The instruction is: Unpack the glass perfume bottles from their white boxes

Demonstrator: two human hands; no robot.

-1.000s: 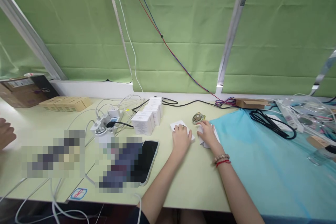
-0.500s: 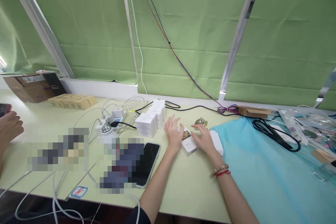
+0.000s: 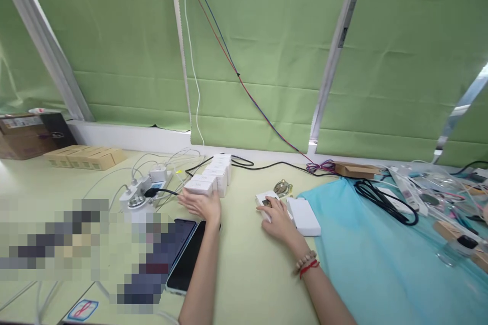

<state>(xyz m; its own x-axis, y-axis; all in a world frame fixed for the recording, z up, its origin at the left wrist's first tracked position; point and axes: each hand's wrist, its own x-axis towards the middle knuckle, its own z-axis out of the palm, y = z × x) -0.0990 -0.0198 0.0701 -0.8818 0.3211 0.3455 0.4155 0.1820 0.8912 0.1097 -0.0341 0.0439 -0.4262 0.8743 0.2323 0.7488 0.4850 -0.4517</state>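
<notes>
Her left hand [image 3: 202, 204] lies flat and open, fingers spread toward the near end of the row of small white boxes [image 3: 212, 179], fingertips right up against the closest box without closing round anything; laid like that it looks more like steadying or squaring the row than lifting. The right hand [image 3: 277, 216] rests palm-down over a small white box with a dark picture on top [image 3: 267, 199], fingers loosely curled across it, pressing rather than pinching, so I would call it a loose cover and not a real grasp. Just to the outside of that hand lies a plain white lid or tray [image 3: 304, 216], touching the edge of the blue cloth [image 3: 381, 259]; just beyond its fingertips sits a small shiny metal piece [image 3: 282, 187]. Below the left wrist a dark phone [image 3: 185, 259] lies on the pale green table [image 3: 247, 274], and off to that hand's outer side is a white power strip [image 3: 139, 195] with its cables. Half a second ago both hands hovered together around the picture box at the middle; since then the left has swung away to the row, and the right has settled onto the box alone.
</notes>
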